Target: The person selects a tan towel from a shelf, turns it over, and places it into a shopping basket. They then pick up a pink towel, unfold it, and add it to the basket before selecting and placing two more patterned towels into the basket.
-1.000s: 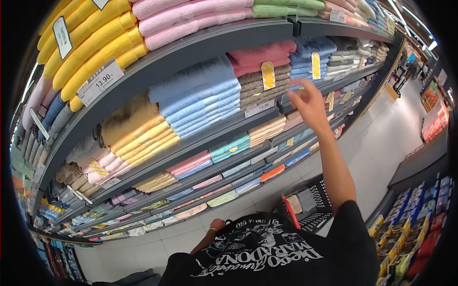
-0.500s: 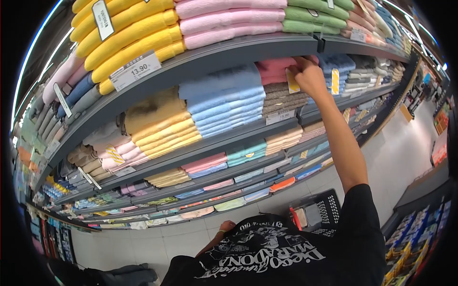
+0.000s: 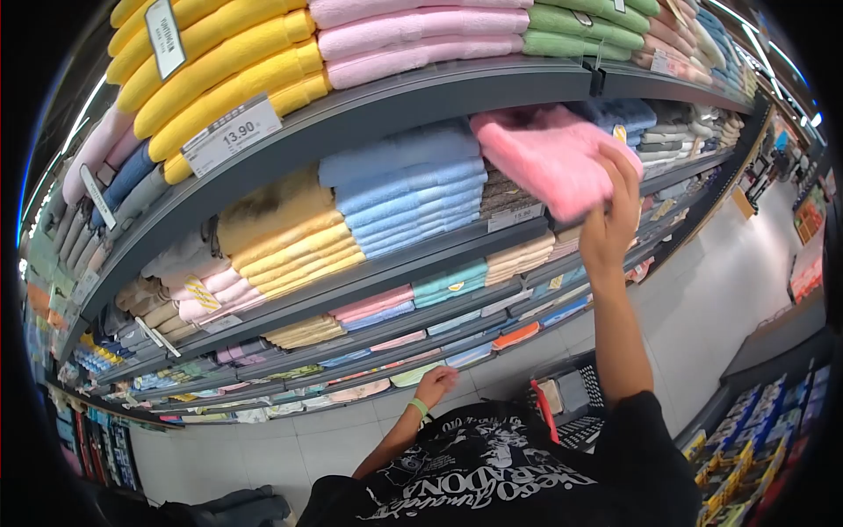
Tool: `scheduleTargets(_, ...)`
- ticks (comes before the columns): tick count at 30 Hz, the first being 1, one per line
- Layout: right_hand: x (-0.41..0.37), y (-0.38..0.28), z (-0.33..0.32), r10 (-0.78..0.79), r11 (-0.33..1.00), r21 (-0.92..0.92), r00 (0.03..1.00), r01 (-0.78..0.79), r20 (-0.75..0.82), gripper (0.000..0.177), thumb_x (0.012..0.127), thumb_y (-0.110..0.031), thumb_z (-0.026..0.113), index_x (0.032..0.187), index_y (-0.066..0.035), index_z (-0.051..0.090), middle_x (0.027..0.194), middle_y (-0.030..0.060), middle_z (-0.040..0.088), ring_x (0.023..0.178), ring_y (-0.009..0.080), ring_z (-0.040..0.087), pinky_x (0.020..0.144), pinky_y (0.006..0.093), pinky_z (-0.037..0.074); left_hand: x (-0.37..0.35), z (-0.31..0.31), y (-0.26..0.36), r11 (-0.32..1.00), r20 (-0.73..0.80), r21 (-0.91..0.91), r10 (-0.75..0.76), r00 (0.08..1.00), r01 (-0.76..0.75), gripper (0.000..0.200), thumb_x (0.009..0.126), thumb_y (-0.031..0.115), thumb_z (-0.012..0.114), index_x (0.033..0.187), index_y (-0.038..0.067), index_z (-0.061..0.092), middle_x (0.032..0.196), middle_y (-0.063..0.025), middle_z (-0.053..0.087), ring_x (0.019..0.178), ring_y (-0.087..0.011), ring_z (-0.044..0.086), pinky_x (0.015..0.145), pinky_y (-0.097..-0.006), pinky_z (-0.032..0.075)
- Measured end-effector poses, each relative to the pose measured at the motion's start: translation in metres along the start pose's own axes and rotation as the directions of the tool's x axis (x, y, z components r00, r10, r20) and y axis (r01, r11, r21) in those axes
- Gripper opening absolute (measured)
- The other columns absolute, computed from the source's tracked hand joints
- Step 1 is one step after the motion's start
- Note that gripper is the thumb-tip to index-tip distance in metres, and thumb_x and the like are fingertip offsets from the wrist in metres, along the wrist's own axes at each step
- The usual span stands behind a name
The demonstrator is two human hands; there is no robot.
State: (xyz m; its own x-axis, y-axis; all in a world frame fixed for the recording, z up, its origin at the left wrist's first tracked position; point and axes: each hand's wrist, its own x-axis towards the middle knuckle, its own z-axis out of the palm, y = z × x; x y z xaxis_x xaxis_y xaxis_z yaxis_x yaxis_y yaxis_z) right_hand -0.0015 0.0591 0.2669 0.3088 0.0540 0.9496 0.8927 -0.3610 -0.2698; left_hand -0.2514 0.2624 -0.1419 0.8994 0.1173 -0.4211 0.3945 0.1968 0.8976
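Note:
My right hand (image 3: 615,206) is shut on a folded pink towel (image 3: 549,162), gripping its right edge. The towel tilts out over the front of the shelf, its left end close to the stack of blue towels (image 3: 408,180). Under and behind it, grey-brown towels (image 3: 507,200) show in part. My left hand (image 3: 436,384) hangs low before my body, a yellow-green band at its wrist. Its fingers are loosely curled together, with nothing visible in them.
Yellow (image 3: 228,79), light pink (image 3: 421,39) and green towels (image 3: 584,35) fill the shelf above. A dark shopping basket (image 3: 584,430) with a red handle stands low beside me, holding a few items. Another person's trousered leg (image 3: 241,509) shows at bottom left.
My right hand has pulled the pink towel out of the shelf, toward me and downward to the right. My left hand has come forward and up from beside my body.

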Motion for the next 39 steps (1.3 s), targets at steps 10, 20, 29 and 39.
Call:
scheduleTargets(10, -0.138, -0.105, -0.077, 0.501, 0.831, 0.143, 0.836, -0.537, 0.223, 0.034, 0.074, -0.021, 0.070, 0.100, 0.001, 0.065, 0.117, 0.0189, 0.058, 0.112, 0.0350, 0.055, 0.096, 0.0433, 0.043, 0.021, 0.107, 0.142, 0.582, 0.273, -0.806, 0.200, 0.941, 0.110, 0.061, 0.095, 0.044, 0.052, 0.138, 0.002, 0.040, 0.133, -0.0158, 0.051, 0.117, -0.0266, 0.055, 0.099, -0.0394, 0.047)
scheduleTargets(20, -0.178, -0.101, -0.098, 0.440, 0.767, 0.149, 0.681, -0.624, 0.585, 0.035, 0.069, 0.003, 0.050, 0.100, -0.001, 0.065, 0.117, 0.0188, 0.056, 0.109, 0.0348, 0.056, 0.096, 0.0382, 0.043, -0.041, 0.093, 0.223, 0.557, 0.482, -0.745, 0.071, 0.873, 0.366, 0.078, 0.093, 0.064, 0.036, 0.142, 0.002, 0.036, 0.138, -0.0195, 0.047, 0.128, -0.0329, 0.046, 0.109, -0.0470, 0.036)
scheduleTargets(29, -0.159, -0.080, -0.073, 0.453, 0.679, 0.178, 0.597, -0.713, 0.662, 0.036, 0.075, 0.001, 0.057, 0.109, -0.005, 0.065, 0.124, 0.0153, 0.058, 0.112, 0.0332, 0.058, 0.095, 0.0364, 0.045, -0.056, 0.065, 0.228, 0.732, 0.268, -0.671, 0.091, 0.959, 0.118, 0.050, 0.093, 0.018, 0.059, 0.137, 0.000, 0.041, 0.130, -0.0158, 0.055, 0.117, -0.0272, 0.057, 0.097, -0.0415, 0.048)
scheduleTargets(39, -0.154, -0.090, -0.052, 0.492, 0.832, -0.088, 0.656, -0.548, 0.572, 0.039, 0.072, 0.010, 0.053, 0.105, -0.004, 0.066, 0.108, 0.0119, 0.065, 0.102, 0.0357, 0.060, 0.088, 0.0393, 0.048, -0.076, 0.066, 0.247, 0.799, -0.097, -0.507, 0.320, 0.942, -0.323, 0.046, 0.090, 0.005, 0.063, 0.131, -0.001, 0.045, 0.124, -0.0112, 0.058, 0.111, -0.0191, 0.058, 0.096, -0.0330, 0.046)
